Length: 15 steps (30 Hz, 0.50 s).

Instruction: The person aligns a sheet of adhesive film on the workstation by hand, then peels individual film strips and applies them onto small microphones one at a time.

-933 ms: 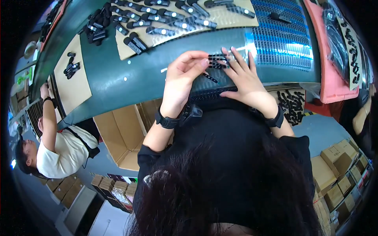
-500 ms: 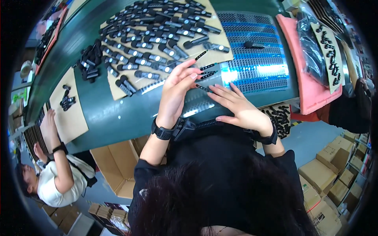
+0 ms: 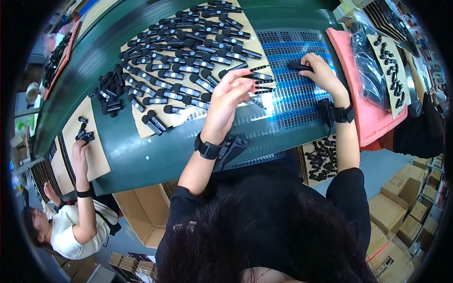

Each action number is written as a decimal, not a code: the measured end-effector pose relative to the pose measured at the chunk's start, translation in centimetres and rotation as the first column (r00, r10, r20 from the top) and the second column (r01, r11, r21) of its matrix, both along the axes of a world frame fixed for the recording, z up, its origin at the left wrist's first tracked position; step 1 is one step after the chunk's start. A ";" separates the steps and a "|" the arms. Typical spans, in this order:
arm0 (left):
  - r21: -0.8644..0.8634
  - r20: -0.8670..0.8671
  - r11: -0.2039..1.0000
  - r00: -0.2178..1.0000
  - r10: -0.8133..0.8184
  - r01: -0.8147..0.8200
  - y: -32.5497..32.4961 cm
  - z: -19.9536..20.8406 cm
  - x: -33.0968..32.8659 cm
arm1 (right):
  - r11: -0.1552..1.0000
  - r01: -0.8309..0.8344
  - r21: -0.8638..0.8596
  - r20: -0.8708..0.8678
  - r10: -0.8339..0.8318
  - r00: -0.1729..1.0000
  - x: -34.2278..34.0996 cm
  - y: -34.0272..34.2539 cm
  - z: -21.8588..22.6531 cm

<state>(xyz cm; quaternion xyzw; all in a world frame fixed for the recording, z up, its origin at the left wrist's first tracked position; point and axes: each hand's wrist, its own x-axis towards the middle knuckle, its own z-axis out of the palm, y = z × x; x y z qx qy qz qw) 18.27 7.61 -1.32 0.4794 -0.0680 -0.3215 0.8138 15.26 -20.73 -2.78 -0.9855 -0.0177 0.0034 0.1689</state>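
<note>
My left hand [image 3: 226,101] is raised over the edge of the cardboard with its fingers bent. Several narrow black strips with small pale marks [image 3: 264,88] stick out from its fingertips, apparently clinging to them. Off to the right, my right hand [image 3: 325,75] closes its thumb and fingers on a small black handheld microphone [image 3: 296,65] with a foam head. That microphone lies over clear sheets [image 3: 297,115] carrying rows of the same black strips and blue bands. Many similar microphones with round silvery labels [image 3: 186,89] cover the cardboard [image 3: 141,127] beyond my left hand.
A pile of black parts [image 3: 109,89] sits left of the cardboard on the green table [image 3: 127,155]. Pink foam [image 3: 347,70] with a dark plastic bag [image 3: 370,70] borders the sheets at right. A co-worker's hand [image 3: 80,158] reaches to black pieces on another board at far left.
My right hand has moved away from my left, up and right, and taken hold of the microphone on the sheets. My left hand has shifted slightly right, still with the strips.
</note>
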 end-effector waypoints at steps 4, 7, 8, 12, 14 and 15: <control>0.007 0.019 1.000 1.000 -0.003 0.002 0.5 0.2 0.1 | 0.962 0.131 0.239 -0.003 -0.134 0.991 -0.4 0.5 0.6; -0.017 0.033 0.999 0.999 0.029 -0.028 0.7 0.6 0.7 | 0.787 0.172 0.593 0.109 -0.289 0.951 -1.1 3.8 4.9; -0.019 0.044 0.998 0.997 0.065 -0.064 0.9 0.8 0.9 | 0.764 0.129 0.632 0.198 -0.320 0.927 -1.3 5.1 6.9; -0.046 0.091 0.988 0.984 0.152 -0.148 0.7 1.8 1.2 | 0.509 -0.416 0.754 0.640 -0.425 0.640 -2.0 8.0 15.1; -0.075 0.110 0.971 0.966 0.233 -0.225 1.0 2.0 1.4 | 0.296 -0.641 0.708 0.701 -0.406 0.587 -1.1 8.7 16.0; -0.071 0.122 0.970 0.963 0.239 -0.232 1.2 2.3 1.5 | 0.237 -0.748 0.620 0.768 -0.379 0.517 0.2 8.8 15.9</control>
